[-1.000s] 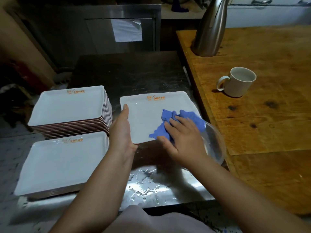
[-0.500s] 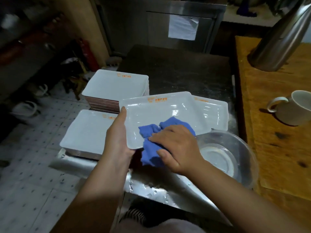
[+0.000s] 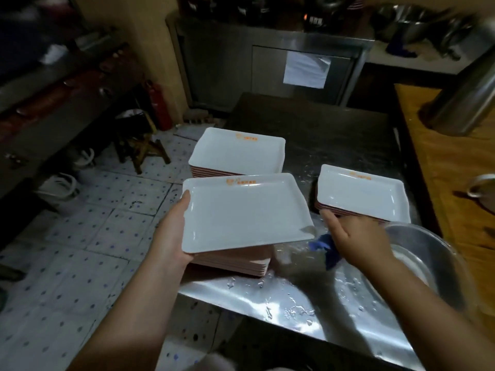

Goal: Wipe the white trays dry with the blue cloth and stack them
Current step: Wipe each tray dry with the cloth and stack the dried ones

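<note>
My left hand (image 3: 171,234) grips the left edge of a white tray (image 3: 243,210) with an orange logo, holding it just above a near stack of trays (image 3: 241,263) whose pink undersides show. My right hand (image 3: 356,239) is off the tray, to its right, with the crumpled blue cloth (image 3: 325,249) under the palm over the wet steel table (image 3: 267,295). A taller stack of white trays (image 3: 235,153) stands behind. Another short stack (image 3: 361,194) sits to the right, just beyond my right fingertips.
A metal basin (image 3: 428,253) sits at the table's near right corner. The wooden counter (image 3: 444,170) on the right carries a steel kettle (image 3: 466,103) and a mug (image 3: 482,191) at the frame edge. Tiled floor (image 3: 80,236) with a stool lies left.
The right hand and cloth came off the tray and dropped to the table at its right. The left hand carried the tray left, over the near stack. The view swung left.
</note>
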